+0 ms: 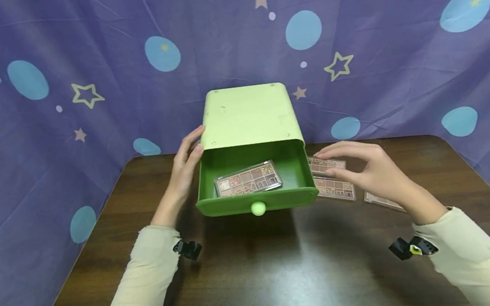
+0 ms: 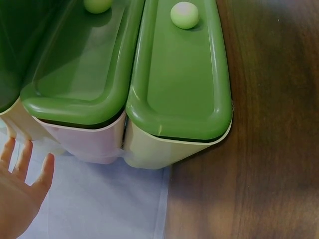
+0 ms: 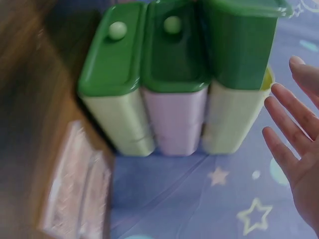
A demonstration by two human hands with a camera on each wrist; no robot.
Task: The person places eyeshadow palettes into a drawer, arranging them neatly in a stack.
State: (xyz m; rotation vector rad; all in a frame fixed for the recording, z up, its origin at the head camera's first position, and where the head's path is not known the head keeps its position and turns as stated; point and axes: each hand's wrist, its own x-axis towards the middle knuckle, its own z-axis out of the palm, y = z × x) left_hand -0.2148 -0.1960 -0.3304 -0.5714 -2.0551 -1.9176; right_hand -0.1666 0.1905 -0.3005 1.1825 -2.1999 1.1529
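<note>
A green drawer (image 1: 228, 206) stands pulled out from the top of a pale green drawer unit (image 1: 248, 116). Inside it an eyeshadow palette (image 1: 247, 180) leans at a slant, its clear lid showing rows of pans. My left hand (image 1: 180, 174) rests its fingertips on the unit's left side; in the left wrist view those fingers (image 2: 22, 162) are nearly straight. To the right of the drawer, my right hand (image 1: 372, 165) hovers with nothing in it. Its fingers (image 3: 289, 132) look spread in the right wrist view.
Eyeshadow palettes lie on the wooden table right of the unit: one at the back (image 1: 328, 164), one before it (image 1: 334, 188), and another palette (image 1: 382, 201) partly under my right hand. Below the pulled-out drawer are two shut drawers, middle (image 2: 79, 64) and bottom (image 2: 184, 79). A patterned curtain (image 1: 234, 40) hangs behind.
</note>
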